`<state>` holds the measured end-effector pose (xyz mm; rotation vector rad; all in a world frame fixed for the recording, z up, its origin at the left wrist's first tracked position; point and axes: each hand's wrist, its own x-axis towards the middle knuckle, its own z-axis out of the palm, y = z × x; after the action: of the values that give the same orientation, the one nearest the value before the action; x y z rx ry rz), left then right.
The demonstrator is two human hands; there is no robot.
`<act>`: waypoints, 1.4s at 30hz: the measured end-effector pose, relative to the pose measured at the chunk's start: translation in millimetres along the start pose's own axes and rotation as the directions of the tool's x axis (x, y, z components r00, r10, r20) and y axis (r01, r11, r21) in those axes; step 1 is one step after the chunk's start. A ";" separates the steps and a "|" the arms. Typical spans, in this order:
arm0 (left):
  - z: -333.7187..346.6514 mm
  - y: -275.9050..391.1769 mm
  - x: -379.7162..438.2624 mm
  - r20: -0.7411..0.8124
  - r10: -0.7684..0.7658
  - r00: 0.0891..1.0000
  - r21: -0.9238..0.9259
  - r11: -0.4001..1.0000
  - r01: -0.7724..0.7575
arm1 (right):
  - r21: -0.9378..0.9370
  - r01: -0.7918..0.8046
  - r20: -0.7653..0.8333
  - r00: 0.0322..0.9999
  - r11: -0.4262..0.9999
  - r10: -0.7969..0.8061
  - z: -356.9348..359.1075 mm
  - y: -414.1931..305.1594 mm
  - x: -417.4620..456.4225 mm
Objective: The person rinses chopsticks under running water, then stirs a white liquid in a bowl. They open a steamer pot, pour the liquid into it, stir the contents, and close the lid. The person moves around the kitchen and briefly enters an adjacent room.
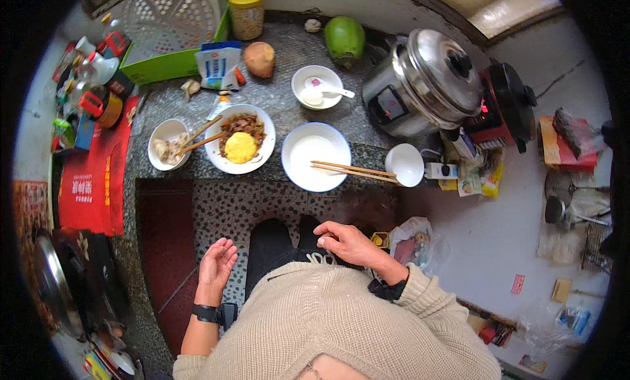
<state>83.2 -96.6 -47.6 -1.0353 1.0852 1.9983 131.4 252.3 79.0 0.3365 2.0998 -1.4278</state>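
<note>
My left hand (pixel 217 263) hangs in front of the counter, palm partly turned up, with nothing in it. On the other side, my right hand (pixel 348 242) is held loosely curled and also bare, thumb and forefinger apart. Neither touches the counter (pixel 376 156). Near its front edge stands a bowl of white liquid (pixel 315 151), with a pair of chopsticks (pixel 354 171) reaching from its rim to a small white bowl (pixel 404 164). Left of it is a plate (pixel 268 129) of shredded dark food with a yellow round piece (pixel 240 147). Other chopsticks (pixel 201 134) lean between that plate and a bowl of pale lumps (pixel 170 145).
Behind sits a bowl with a spoon (pixel 317 87). A steel rice cooker (pixel 389 104) and a dark red cooker (pixel 497 104) stand at right. A green gourd-like vegetable (pixel 344 38), onion (pixel 259 59) and lidded jar (pixel 247 16) line the back. Bottles (pixel 101 102) crowd the left.
</note>
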 end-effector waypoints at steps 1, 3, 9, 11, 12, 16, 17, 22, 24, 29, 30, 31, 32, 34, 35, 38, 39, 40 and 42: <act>11.4 1.5 -1.9 0.009 -0.004 1.000 0.013 1.000 0.004 | 0.027 -0.020 -0.015 1.000 0.999 0.020 -0.2 4.4 -2.8; 35.9 3.3 -1.7 0.081 -0.019 0.996 0.056 0.998 0.015 | 0.117 -0.036 -0.081 0.996 0.992 0.046 -0.3 27.4 -8.0; 100.7 0.1 -7.1 0.258 -0.031 0.966 0.193 0.981 -0.021 | 0.330 -0.041 -0.160 0.982 0.943 0.099 -19.3 58.3 -15.8; 123.0 -2.1 -12.5 0.272 -0.030 0.962 0.229 0.973 -0.034 | 0.348 -0.033 -0.173 0.980 0.937 0.099 -29.8 63.8 -18.8; 129.3 -4.9 -10.5 0.291 -0.032 0.956 0.233 0.972 -0.039 | 0.346 -0.014 -0.194 0.977 0.938 0.086 -33.8 68.1 -17.9; 159.6 -13.2 -6.1 0.348 -0.046 0.936 0.236 0.971 -0.040 | 0.576 0.072 -0.222 0.972 0.815 0.071 -55.3 82.9 -3.4; 166.7 -13.8 -6.0 0.347 -0.033 0.937 0.246 0.968 -0.057 | 0.653 0.059 -0.227 0.967 0.755 0.120 -61.9 85.7 4.1; 213.4 -15.2 -7.0 0.322 0.003 0.947 0.340 0.933 -0.118 | 0.838 0.231 -0.296 0.953 0.494 0.056 -83.6 88.5 41.5; 217.3 -15.3 -0.7 0.341 0.007 0.940 0.321 0.939 -0.123 | 0.858 0.284 -0.304 0.952 0.429 -0.021 -85.8 79.9 50.5; 219.7 -24.3 16.2 0.351 0.020 0.936 0.277 0.953 -0.125 | 0.786 0.352 -0.366 0.927 0.508 -0.075 -88.1 69.0 66.7; 227.8 -23.6 11.6 0.339 0.028 0.940 0.290 0.948 -0.133 | 0.749 0.350 -0.375 0.924 0.562 -0.075 -89.7 64.6 64.4; 224.5 -26.2 21.1 0.370 0.023 0.929 0.269 0.954 -0.131 | 0.717 0.378 -0.402 0.911 0.586 -0.095 -89.0 69.0 67.9; 226.2 -27.3 22.5 0.355 0.020 0.935 0.271 0.955 -0.123 | 0.662 0.405 -0.438 0.892 0.630 -0.113 -88.4 72.8 70.0; 226.2 -30.1 19.0 0.339 0.026 0.940 0.242 0.964 -0.114 | 0.542 0.433 -0.482 0.862 0.720 -0.156 -86.3 64.9 64.0; 224.9 -29.7 16.4 0.324 0.021 0.946 0.234 0.967 -0.102 | 0.474 0.440 -0.491 0.851 0.763 -0.186 -85.3 58.3 61.2; 214.7 -29.2 19.7 0.345 0.025 0.938 0.224 0.969 -0.108 | 0.345 0.469 -0.473 0.835 0.813 -0.281 -82.1 44.5 55.2; 216.1 -30.3 22.1 0.368 0.012 0.930 0.222 0.970 -0.100 | 0.306 0.496 -0.490 0.814 0.813 -0.312 -82.1 45.1 55.1; 217.9 -29.5 19.5 0.354 0.014 0.935 0.215 0.972 -0.096 | 0.275 0.520 -0.496 0.797 0.809 -0.345 -82.3 38.0 50.6; 215.6 -29.3 22.3 0.370 0.018 0.929 0.204 0.974 -0.100 | 0.181 0.560 -0.511 0.756 0.808 -0.409 -81.3 21.3 40.6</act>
<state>23.3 108.7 -2.0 -0.4924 1.1076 1.9630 83.9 330.5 60.6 0.2639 2.4348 -2.2080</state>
